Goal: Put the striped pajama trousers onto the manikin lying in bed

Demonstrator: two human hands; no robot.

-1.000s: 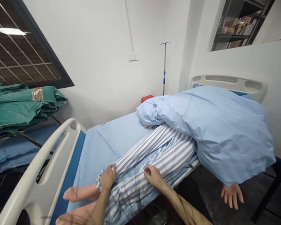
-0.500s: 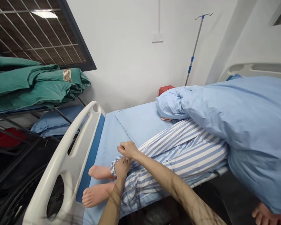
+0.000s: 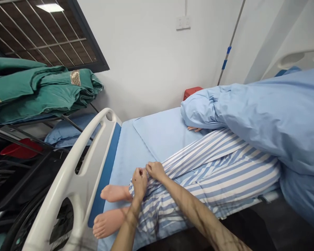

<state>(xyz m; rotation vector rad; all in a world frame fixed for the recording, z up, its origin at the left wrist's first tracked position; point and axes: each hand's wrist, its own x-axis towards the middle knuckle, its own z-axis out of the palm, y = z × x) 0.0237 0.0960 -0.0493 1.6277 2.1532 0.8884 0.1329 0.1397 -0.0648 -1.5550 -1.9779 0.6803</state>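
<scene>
Blue-and-white striped trousers (image 3: 225,167) cover the legs of a figure lying on the bed, whose smooth feet (image 3: 111,223) look like a manikin's. My left hand (image 3: 140,181) is closed over the farther trouser leg just above the ankle, its fingers curled at the cloth. Right beside it, my right hand (image 3: 156,170) pinches at the same leg's far edge. The fingertips of both hands nearly meet, and the cloth between them is mostly hidden. The nearer trouser leg lies rumpled below my wrists.
A white footboard (image 3: 68,167) stands left of the feet. Blue quilt (image 3: 251,108) covers the upper body at right. Behind the bed are a red box (image 3: 192,92) and a pole (image 3: 231,45). Green cloths (image 3: 42,87) lie on a rack at left.
My right hand has drawn back from beyond my left hand to its right side. My left hand has shifted toward the leg's far edge. The view has turned slightly.
</scene>
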